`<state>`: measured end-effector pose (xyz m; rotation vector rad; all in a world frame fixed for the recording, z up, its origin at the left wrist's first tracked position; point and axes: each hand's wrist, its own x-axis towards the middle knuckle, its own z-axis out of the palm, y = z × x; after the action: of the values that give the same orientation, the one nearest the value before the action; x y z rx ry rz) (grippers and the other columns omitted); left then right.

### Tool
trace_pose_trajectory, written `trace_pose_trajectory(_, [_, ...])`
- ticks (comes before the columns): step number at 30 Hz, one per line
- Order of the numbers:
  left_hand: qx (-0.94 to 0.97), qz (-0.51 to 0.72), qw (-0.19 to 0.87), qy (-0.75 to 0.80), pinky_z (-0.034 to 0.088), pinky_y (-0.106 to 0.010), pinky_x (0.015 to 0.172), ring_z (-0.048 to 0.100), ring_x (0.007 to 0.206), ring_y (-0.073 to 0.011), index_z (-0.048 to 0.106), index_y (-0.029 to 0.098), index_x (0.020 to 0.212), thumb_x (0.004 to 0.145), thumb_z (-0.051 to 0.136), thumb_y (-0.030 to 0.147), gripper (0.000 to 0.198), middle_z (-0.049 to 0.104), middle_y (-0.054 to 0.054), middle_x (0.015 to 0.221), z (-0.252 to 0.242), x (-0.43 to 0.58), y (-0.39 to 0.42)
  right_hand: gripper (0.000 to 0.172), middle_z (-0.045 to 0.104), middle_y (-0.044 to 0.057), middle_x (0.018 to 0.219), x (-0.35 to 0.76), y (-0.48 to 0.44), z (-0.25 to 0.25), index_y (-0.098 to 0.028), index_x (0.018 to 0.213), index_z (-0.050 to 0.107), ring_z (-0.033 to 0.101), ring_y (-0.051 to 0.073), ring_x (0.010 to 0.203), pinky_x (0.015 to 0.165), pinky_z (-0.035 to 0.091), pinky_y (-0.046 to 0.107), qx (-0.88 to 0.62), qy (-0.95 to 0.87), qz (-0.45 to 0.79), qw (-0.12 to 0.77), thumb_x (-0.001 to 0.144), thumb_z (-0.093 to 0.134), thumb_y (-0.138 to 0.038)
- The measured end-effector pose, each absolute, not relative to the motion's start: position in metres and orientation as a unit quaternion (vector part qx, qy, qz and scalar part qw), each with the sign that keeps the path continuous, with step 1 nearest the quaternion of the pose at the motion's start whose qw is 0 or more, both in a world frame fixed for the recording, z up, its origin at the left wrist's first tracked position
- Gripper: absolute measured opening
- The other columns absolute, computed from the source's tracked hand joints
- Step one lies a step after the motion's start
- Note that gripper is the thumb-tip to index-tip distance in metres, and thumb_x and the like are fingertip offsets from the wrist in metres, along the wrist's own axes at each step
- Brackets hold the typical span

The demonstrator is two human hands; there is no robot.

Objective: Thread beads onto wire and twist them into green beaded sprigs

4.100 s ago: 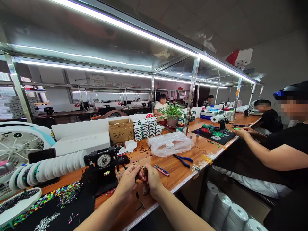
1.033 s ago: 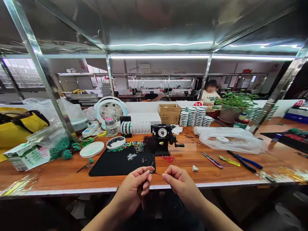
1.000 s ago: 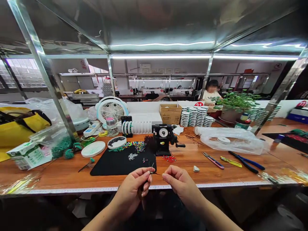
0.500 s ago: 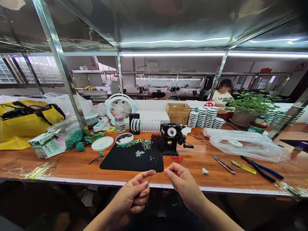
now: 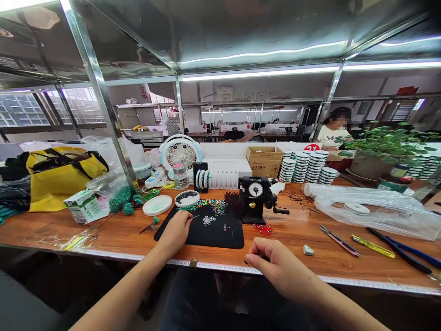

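Dark strand [image 5: 245, 262]: a short curl at the right hand's thumb and fingertips, over the front edge of the desk [image 5: 292, 234].
Right hand [image 5: 270, 262]: thumb and fingers drawn together, pinching that strand.
Left hand [image 5: 177, 232]: reaching over the black mat [image 5: 206, 237], thumb and forefinger closed on a thin sliver [image 5: 195, 216], perhaps a pin or needle, though too fine to be sure.
Mat: multicoloured beads [image 5: 215, 207] along the back, a silvery-white heap [image 5: 208, 220] near the middle, pink-headed pins [image 5: 226, 227] to the right.
Dishes: round dish of black pieces [image 5: 189, 201] on the mat's back left corner; round dish of green pieces [image 5: 157, 213] just left of it.
Winder: hand-cranked machine with a dial [image 5: 255, 189] behind the mat's right side, white spools [image 5: 225, 179] in a row extending left from it.
Red pieces: scattered cluster [image 5: 263, 229] in front of the winder.
Tools: thread snips [image 5: 339, 240], yellow cutter [image 5: 373, 245] and pliers [image 5: 399, 249], left to right, beyond the right hand.
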<state>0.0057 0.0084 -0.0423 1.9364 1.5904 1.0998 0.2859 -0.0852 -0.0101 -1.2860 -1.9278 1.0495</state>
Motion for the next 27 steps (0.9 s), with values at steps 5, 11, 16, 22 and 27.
trace_pose_trajectory(5, [0.720, 0.388, 0.143, 0.557, 0.031, -0.048, 0.096, 0.050, 0.100, -0.0302, 0.066, 0.015, 0.080, 0.075, 0.056, 0.019, 0.012, 0.059, -0.011, 0.091, -0.032, 0.018, 0.018, 0.021, 0.053, -0.002, 0.064, 0.279, -0.084, -0.006, -0.016, 0.067, 0.053, 0.044, 0.011, 0.061, 0.054, 0.030, 0.022, -0.492, -0.740, 0.373, 0.268, 0.083, 0.048, -0.029])
trace_pose_trajectory(11, [0.750, 0.267, 0.427, 0.430, 0.042, -0.036, 0.089, 0.056, 0.101, -0.0222, 0.060, 0.021, 0.109, 0.082, 0.055, 0.037, 0.031, 0.063, -0.006, 0.111, -0.005, 0.055, -0.041, 0.017, 0.046, -0.004, 0.059, 0.274, -0.076, -0.008, -0.016, 0.071, 0.054, 0.039, 0.009, 0.055, 0.050, 0.029, 0.021, -0.474, -0.696, 0.455, 0.289, 0.080, 0.053, -0.030])
trace_pose_trajectory(16, [0.633, 0.255, 0.633, 0.365, 0.046, -0.028, 0.072, 0.061, 0.090, -0.0201, 0.058, 0.015, 0.107, 0.067, 0.073, 0.026, 0.044, 0.067, -0.009, 0.104, -0.013, 0.070, -0.068, 0.022, 0.052, -0.002, 0.063, 0.273, -0.079, -0.012, -0.016, 0.073, 0.055, 0.045, 0.010, 0.058, 0.051, 0.031, 0.021, -0.447, -0.664, 0.504, 0.325, 0.081, 0.054, -0.036])
trace_pose_trajectory(22, [0.573, 0.281, 0.644, 0.421, 0.037, -0.019, 0.043, 0.062, 0.055, -0.0133, 0.057, 0.011, 0.080, 0.072, 0.068, 0.030, 0.023, 0.066, -0.002, 0.065, -0.027, 0.074, -0.080, 0.025, 0.051, -0.002, 0.061, 0.274, -0.086, -0.017, -0.016, 0.072, 0.055, 0.041, 0.008, 0.053, 0.047, 0.029, 0.019, -0.433, -0.630, 0.549, 0.338, 0.079, 0.058, -0.040])
trace_pose_trajectory(27, [0.574, 0.284, 0.659, 0.394, 0.039, -0.017, 0.039, 0.053, 0.046, -0.0082, 0.055, 0.014, 0.103, 0.068, 0.073, 0.026, 0.041, 0.058, 0.005, 0.062, -0.029, 0.078, -0.080, 0.026, 0.044, -0.006, 0.055, 0.273, -0.091, -0.017, -0.016, 0.074, 0.054, 0.031, 0.006, 0.046, 0.044, 0.024, 0.019, -0.422, -0.610, 0.582, 0.333, 0.079, 0.058, -0.041])
